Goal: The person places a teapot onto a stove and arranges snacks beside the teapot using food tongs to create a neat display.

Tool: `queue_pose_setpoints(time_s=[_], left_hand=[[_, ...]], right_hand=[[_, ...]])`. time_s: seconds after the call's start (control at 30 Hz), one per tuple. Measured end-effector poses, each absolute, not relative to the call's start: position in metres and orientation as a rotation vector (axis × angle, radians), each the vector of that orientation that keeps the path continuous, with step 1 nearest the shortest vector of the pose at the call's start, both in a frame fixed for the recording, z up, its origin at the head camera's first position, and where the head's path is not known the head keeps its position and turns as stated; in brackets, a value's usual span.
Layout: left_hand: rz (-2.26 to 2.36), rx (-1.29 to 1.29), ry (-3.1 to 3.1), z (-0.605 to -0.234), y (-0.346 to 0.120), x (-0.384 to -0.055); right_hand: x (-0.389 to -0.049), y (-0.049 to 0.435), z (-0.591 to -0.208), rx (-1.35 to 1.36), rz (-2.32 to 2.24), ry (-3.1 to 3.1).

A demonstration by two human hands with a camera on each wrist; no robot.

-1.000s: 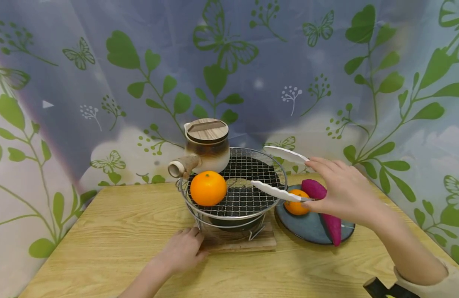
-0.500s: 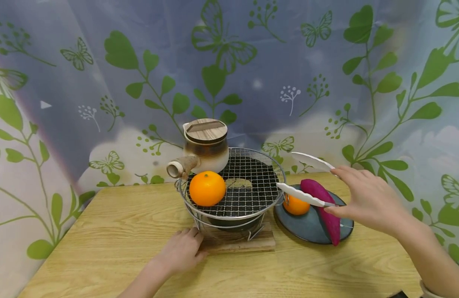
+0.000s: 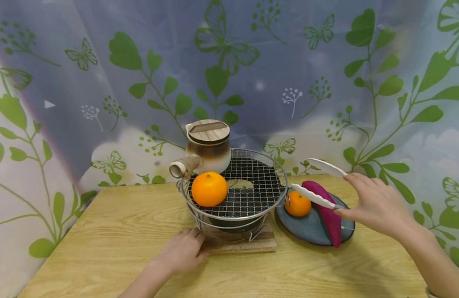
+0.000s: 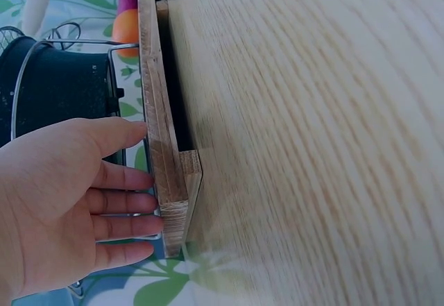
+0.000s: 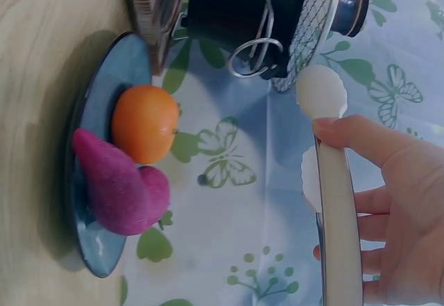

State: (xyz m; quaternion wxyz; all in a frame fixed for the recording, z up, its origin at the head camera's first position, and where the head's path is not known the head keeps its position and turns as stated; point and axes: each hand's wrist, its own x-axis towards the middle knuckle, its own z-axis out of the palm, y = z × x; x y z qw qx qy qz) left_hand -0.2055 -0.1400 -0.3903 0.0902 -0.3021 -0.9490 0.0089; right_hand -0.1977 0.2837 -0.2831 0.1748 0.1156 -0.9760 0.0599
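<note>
My right hand (image 3: 378, 203) holds white-tipped tongs (image 3: 316, 197) with thumb and fingers on their two arms. The tongs are spread, with nothing between their tips, above a blue-grey plate (image 3: 302, 234). On that plate lie a small orange (image 3: 298, 207) and a purple sweet potato (image 3: 331, 223); the right wrist view shows a second rounded purple end beside it. A larger orange (image 3: 209, 189) sits on the round wire grill rack (image 3: 253, 198). With fairly straight fingers, my left hand (image 3: 182, 250) rests against the edge of the wooden board (image 4: 161, 125) under the grill.
A brown-and-cream side-handled teapot (image 3: 208, 155) with a wooden lid stands at the back left of the rack. Beneath the mesh is a black stove (image 4: 62, 87) in a wire frame. A patterned cloth (image 3: 252, 82) hangs behind the wooden table (image 3: 121, 231).
My right hand has moved right with the spread tongs, from over the rack's right side to above the plate. The left hand stays at the board.
</note>
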Motion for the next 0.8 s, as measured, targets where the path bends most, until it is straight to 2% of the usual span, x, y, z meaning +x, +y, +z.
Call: queue_pose_setpoints(time_s=[0.8], left_hand=[[0.021,-0.886,-2.824,-0.393,-0.141,-0.205]], right_hand=[[-0.210,0.288,-0.333,0.306,0.045,-2.806]])
